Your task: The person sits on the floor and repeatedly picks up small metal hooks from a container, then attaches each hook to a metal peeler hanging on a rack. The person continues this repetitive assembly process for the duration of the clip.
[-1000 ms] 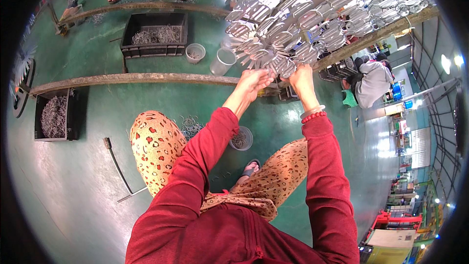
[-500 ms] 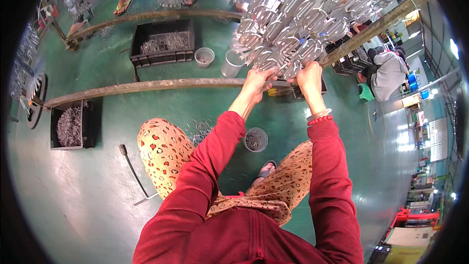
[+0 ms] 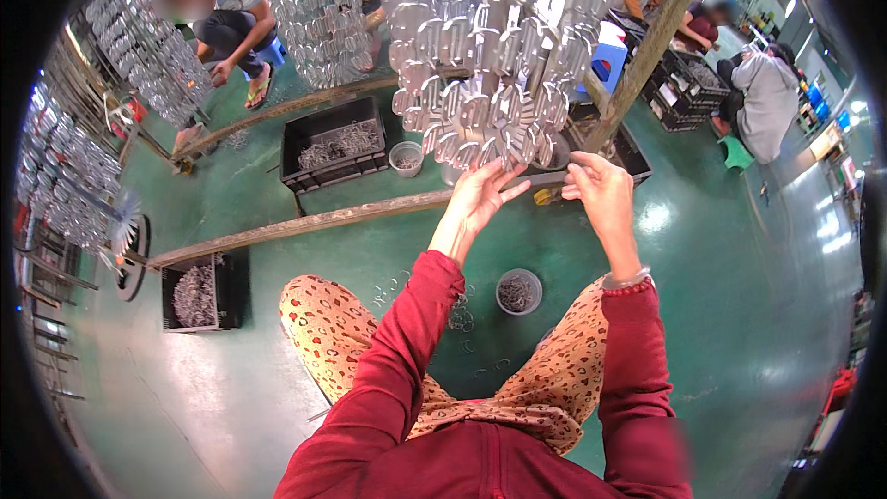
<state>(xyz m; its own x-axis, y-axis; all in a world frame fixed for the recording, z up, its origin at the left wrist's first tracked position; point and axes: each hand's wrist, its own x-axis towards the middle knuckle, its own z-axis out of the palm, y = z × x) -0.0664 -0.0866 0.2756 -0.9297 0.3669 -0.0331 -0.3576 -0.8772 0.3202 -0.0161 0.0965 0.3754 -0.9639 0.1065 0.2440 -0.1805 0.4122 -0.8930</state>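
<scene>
I sit in red sleeves and leopard-print trousers, both arms raised to a hanging rack of shiny metal parts (image 3: pixel 490 55). My left hand (image 3: pixel 478 196) is open, its spread fingers touching the lowest row of parts. My right hand (image 3: pixel 599 188) is just right of it under the same row, fingers curled toward the thumb. Whether it pinches a part is unclear. A small grey bowl of metal pieces (image 3: pixel 518 291) stands on the green floor between my knees, with loose rings (image 3: pixel 462 319) beside it.
A long wooden beam (image 3: pixel 305 222) crosses the floor ahead. Black crates of metal parts (image 3: pixel 337 152) (image 3: pixel 196 294) and a white cup (image 3: pixel 406 159) stand near it. More loaded racks (image 3: pixel 65 185) hang at left. One person squats at the back (image 3: pixel 231 18); another sits at right (image 3: pixel 762 102).
The view has tilted up and closer to the rack. Both hands stay at its lower edge. My left hand's fingers have spread open.
</scene>
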